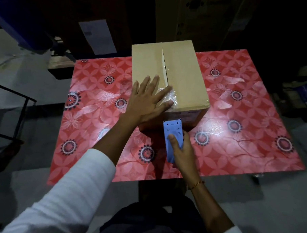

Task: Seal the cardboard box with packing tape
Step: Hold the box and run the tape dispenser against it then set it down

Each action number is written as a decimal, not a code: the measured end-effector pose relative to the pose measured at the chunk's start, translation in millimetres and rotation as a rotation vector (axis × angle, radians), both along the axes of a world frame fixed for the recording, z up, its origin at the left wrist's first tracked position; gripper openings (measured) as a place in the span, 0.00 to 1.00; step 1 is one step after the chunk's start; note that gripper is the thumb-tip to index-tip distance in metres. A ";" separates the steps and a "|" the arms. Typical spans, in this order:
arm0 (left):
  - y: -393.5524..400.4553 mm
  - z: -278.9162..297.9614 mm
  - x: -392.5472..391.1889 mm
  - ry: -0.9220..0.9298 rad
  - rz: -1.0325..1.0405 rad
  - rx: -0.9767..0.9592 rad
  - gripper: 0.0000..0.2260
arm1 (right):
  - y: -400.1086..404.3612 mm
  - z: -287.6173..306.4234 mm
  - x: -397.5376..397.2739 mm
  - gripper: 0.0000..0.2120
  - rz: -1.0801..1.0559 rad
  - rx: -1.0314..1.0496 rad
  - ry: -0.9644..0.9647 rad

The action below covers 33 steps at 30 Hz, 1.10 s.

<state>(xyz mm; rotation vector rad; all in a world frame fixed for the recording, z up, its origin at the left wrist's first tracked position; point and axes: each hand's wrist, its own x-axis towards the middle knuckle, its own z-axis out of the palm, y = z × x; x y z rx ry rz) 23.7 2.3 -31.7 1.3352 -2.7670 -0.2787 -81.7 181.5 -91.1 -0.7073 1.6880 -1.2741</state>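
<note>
A cardboard box (170,76) is set on a desk (236,137) covered with a red floral sheet, toward the far middle of it, with its far end reaching just past the desk's far edge. Wide bare stretches of the sheet are left on both sides of the box, and a broad strip is open between the box and the near edge of the desk. The box's two top flaps are folded down, and the seam between them is seen gaping slightly at the far end and narrowing toward the near end. What is inside the box cannot be seen. Clear packing tape (170,97) is laid crinkled over the near end of the seam and runs down over the near top edge. The left hand (146,102) is laid flat and spread on the box's near left corner, fingers splayed wide, holding nothing, with the fingertips touching the tape. The right hand (181,151) is closed in a grip around the handle of a blue tape dispenser (173,138), thumb pressed on its upper face; the dispenser's head is set against the near side wall of the box, below the top edge. A thin bracelet (196,184) is worn on the right wrist and a white sleeve (66,191) on the left arm. Beyond the far edge of the desk, large dark cartons are dimly seen, and a black metal frame (17,114) stands off the left edge.
</note>
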 end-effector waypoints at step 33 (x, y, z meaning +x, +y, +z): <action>-1.8 -2.5 -0.5 -0.001 -0.008 -0.013 0.31 | 24.2 -1.8 11.1 0.21 0.015 -0.041 0.020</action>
